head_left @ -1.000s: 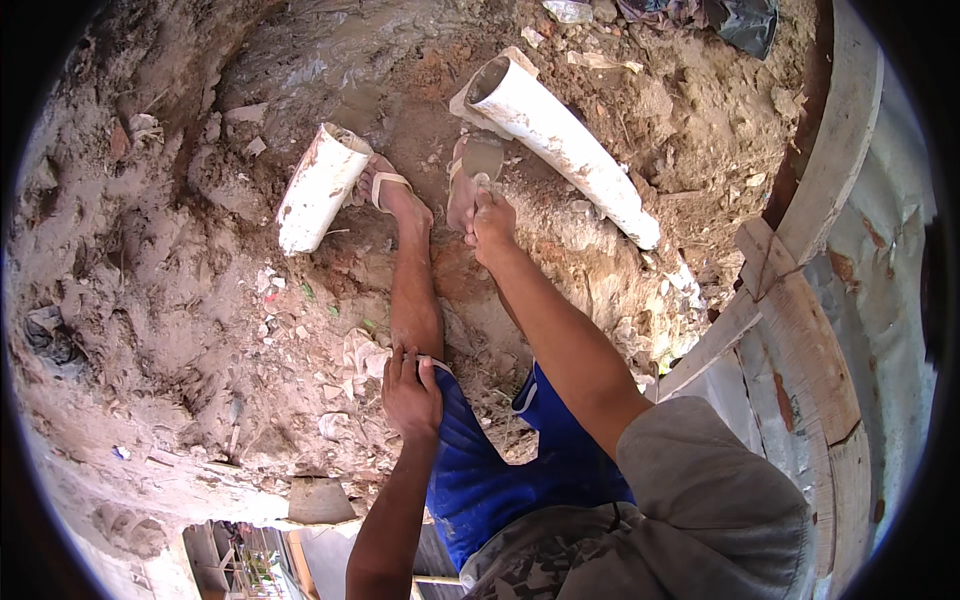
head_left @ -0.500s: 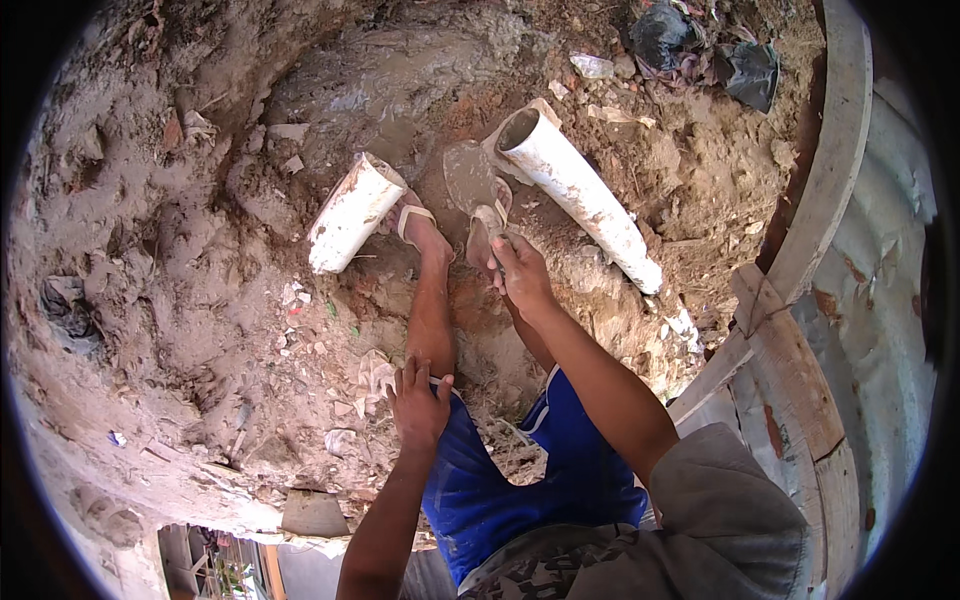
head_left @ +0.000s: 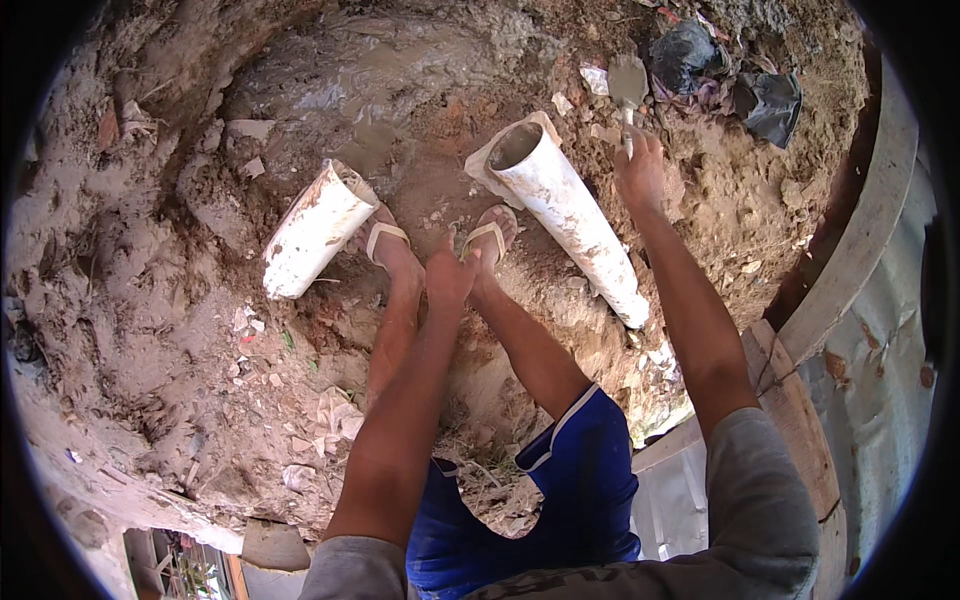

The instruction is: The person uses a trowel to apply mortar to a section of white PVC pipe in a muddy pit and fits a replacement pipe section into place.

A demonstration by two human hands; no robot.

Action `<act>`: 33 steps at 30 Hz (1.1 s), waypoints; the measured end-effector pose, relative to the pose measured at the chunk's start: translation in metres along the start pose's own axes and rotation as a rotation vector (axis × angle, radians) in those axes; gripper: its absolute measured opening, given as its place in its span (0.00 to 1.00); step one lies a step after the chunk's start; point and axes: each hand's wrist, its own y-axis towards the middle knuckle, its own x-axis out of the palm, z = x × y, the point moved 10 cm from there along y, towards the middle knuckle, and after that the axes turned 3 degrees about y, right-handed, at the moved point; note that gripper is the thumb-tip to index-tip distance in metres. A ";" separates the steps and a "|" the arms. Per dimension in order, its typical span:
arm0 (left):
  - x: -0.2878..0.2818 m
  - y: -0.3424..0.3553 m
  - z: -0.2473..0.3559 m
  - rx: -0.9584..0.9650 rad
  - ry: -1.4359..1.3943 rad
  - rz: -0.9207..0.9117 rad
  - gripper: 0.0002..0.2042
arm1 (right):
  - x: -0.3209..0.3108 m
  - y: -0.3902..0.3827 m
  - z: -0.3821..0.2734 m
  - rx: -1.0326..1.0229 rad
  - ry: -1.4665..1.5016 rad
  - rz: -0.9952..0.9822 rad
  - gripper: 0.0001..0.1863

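My right hand (head_left: 641, 178) is closed around the handle of a mud-coated trowel (head_left: 628, 82), reaching out past the far end of the longer white pipe (head_left: 575, 215). The trowel's blade is over the ground beside a pale scrap and black plastic. Low between my sandalled feet, my left hand (head_left: 450, 272) has its fingers drawn together. Something thin shows at its fingertips, too small to name. A shorter white pipe (head_left: 318, 235), smeared with mud, lies left of my left foot. Both pipes have their open ends facing away from me.
Wet mud (head_left: 340, 85) fills a hollow beyond the pipes. Crumpled black plastic (head_left: 685, 55) lies at the far right. A wooden beam (head_left: 880, 240) and corrugated metal sheets (head_left: 885, 400) border the right side. Rubble and plastic scraps (head_left: 335, 415) litter the ground at the left.
My right hand has carried the trowel from beside my right foot out to the far right. My left hand has left my knee and reached down between my feet.
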 end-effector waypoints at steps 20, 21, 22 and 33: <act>0.081 0.122 0.030 -0.064 -0.545 0.396 0.17 | 0.216 -0.003 -0.014 0.259 0.620 -0.790 0.23; 0.082 0.123 0.011 -0.137 -0.571 0.347 0.16 | 0.205 -0.007 -0.036 0.275 0.618 -0.816 0.22; 0.075 0.121 0.013 -0.137 -0.573 0.345 0.16 | 0.198 -0.007 -0.038 0.307 0.596 -0.822 0.21; 0.068 0.125 0.042 -0.078 -0.513 0.241 0.13 | 0.249 -0.025 0.033 0.391 0.875 -0.745 0.23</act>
